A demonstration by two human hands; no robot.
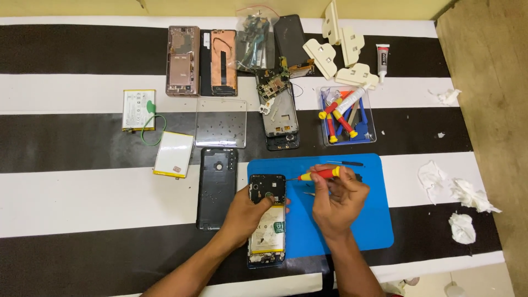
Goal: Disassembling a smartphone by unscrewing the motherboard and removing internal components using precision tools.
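Nearest me, my left hand (248, 212) lies on the opened phone (268, 220), fingers curled over its left edge and thumb pressed on the upper part near the round camera opening, pinning it down. This phone rests half on the blue work mat (374, 220), half on the striped cloth (82, 192). Its long axis runs away from me, camera end at the far side; the battery with its white and yellow label faces up.

My right hand (338, 201) pinches a red-and-yellow screwdriver (316, 175) between thumb and fingertips. The driver lies nearly level, long axis left to right, tip pointing left and meeting the phone's top right corner. A thin black tool (345, 163) lies on the mat just beyond that hand.

Left of the phone, touching or just beside it, is a black back cover (216, 187), also lengthwise away from me. Further left: a loose battery (174, 154), tilted.

Mid-distance: clear flat panel (221, 122), a stripped phone frame (279, 118), a clear tray of screwdrivers (347, 116), a second battery (138, 109) beside a green wire loop.

Far edge: two copper-toned phone bodies (201, 60), a bag of parts (254, 41), cream plastic clamps (341, 52), a small glue tube (382, 60). Crumpled tissues (465, 206) lie at the right.
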